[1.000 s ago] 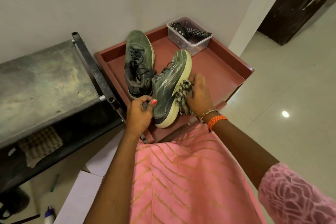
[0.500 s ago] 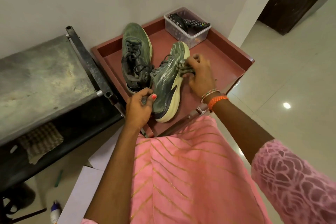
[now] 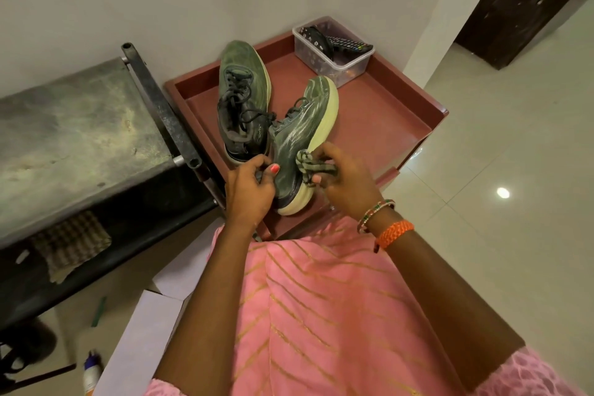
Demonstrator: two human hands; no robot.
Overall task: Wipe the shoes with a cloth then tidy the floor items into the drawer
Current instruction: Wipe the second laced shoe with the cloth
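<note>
Two dark green sneakers lie in a red-brown open drawer (image 3: 398,112). The left shoe (image 3: 242,96) rests flat with its laces loose. The right shoe (image 3: 300,138) is tipped on its side, pale sole facing right. My left hand (image 3: 249,188) grips the heel of the tipped shoe. My right hand (image 3: 345,178) holds a bunched checked cloth (image 3: 313,167) against the shoe's side near the heel.
A clear plastic box (image 3: 334,56) with remote controls sits in the drawer's far corner. A worn metal bench (image 3: 74,125) stands to the left, a folded checked cloth (image 3: 72,243) beneath it. A small bottle (image 3: 91,373) and a green pen (image 3: 99,310) lie on the floor.
My right hand has slid the cloth back along the tipped shoe, from near the toe toward the heel. My left hand keeps its grip on the heel.
</note>
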